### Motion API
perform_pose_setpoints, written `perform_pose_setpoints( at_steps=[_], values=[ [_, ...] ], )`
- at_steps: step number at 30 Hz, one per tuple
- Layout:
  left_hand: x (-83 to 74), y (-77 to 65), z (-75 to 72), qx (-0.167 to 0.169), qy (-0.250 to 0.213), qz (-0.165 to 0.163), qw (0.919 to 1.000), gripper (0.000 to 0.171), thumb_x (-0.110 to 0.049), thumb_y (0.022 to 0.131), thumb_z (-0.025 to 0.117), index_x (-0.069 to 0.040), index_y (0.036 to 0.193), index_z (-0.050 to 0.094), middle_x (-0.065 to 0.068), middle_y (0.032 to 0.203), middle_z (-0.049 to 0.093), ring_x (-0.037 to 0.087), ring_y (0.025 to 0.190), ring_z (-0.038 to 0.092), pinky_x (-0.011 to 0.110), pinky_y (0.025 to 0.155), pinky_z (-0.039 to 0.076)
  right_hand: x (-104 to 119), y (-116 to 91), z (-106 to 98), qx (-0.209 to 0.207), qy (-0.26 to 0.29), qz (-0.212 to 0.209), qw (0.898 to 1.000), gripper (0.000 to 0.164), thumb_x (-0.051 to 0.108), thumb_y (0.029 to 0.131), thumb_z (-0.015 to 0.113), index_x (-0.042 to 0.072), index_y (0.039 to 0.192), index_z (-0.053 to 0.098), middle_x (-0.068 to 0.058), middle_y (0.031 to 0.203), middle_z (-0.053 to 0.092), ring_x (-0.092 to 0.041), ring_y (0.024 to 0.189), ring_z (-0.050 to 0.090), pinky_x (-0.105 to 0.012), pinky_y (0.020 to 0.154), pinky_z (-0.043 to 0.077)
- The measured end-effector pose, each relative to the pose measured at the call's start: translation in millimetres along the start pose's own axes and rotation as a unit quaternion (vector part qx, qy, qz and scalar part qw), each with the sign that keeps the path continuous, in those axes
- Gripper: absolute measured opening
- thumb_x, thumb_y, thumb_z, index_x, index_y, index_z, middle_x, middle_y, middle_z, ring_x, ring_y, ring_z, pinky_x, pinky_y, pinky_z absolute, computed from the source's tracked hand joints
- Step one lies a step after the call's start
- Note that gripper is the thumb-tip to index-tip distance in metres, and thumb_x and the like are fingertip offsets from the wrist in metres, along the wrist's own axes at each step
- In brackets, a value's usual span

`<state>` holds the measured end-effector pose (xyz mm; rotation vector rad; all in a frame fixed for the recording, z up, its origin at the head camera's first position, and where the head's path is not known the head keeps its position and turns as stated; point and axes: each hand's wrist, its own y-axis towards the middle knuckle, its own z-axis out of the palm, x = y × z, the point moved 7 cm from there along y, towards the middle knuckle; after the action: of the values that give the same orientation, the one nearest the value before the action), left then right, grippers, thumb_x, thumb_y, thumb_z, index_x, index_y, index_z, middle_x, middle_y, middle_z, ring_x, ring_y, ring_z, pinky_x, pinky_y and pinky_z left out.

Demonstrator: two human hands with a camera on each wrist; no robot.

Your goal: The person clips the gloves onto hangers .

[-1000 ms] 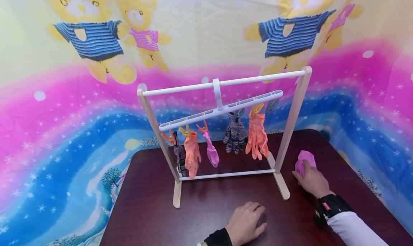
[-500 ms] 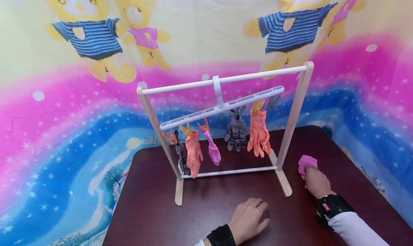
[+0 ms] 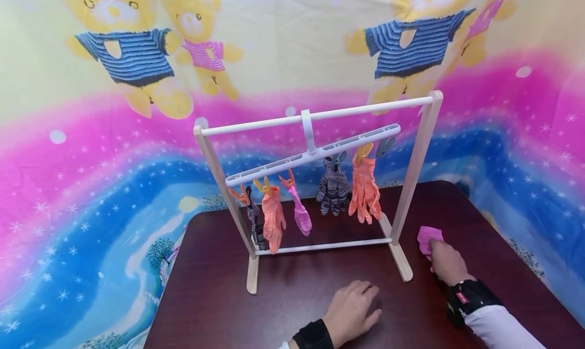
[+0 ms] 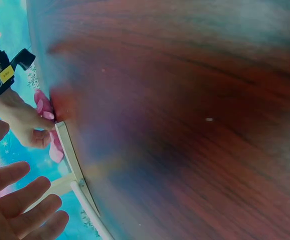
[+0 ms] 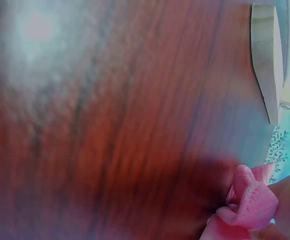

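My right hand pinches a crumpled pink knit glove on the table, right of a wooden drying rack. Finger-like folds of this glove show in the right wrist view, where the hand is mostly cut off. My left hand rests over the table in front of the rack, its fingers loosely bent and holding nothing. On the rack, a white hanger tilts lower at its left end. Clothespins under it hold dark striped gloves, orange gloves and a narrow pink piece.
The rack's white top bar carries the hanger's hook. Its right wooden foot lies between my hands. A grey-blue clothespin hangs bare at the hanger's right end. A printed bear curtain encloses the dark table.
My right fingers have drawn together on the pink glove, and the glove has shifted slightly towards me. My left hand has stayed almost where it was.
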<state>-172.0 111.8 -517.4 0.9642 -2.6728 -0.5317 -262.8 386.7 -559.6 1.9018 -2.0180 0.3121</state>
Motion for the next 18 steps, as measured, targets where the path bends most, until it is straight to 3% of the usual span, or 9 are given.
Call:
perform_pose_setpoints(
  at_steps=[9, 18],
  values=[
    [2.9, 15.0, -8.8, -0.029, -0.025, -0.018, 0.9991, 0.038, -0.046, 0.088, 0.071, -0.023, 0.119, 0.069, -0.009, 0.113, 0.072, 0.007, 0.104, 0.068, 0.019, 0.083, 0.056, 7, -9, 4, 0.009, 0.008, 0.002, 1.000, 0.024, -0.015, 0.081, 0.056, 0.006, 0.082, 0.047, -0.008, 0.069, 0.050, -0.023, 0.061, 0.052, -0.033, 0.047, 0.042],
    [19.9, 27.5, -21.2, -0.043, -0.058, -0.059, 0.9956, 0.039, -0.042, 0.088, 0.074, -0.022, 0.121, 0.070, -0.007, 0.114, 0.072, 0.008, 0.105, 0.069, 0.021, 0.081, 0.057, 11, -15, 5, 0.021, 0.016, 0.021, 0.999, 0.024, -0.013, 0.084, 0.051, 0.009, 0.079, 0.044, -0.007, 0.068, 0.049, -0.021, 0.060, 0.052, -0.033, 0.046, 0.043]
  ],
)
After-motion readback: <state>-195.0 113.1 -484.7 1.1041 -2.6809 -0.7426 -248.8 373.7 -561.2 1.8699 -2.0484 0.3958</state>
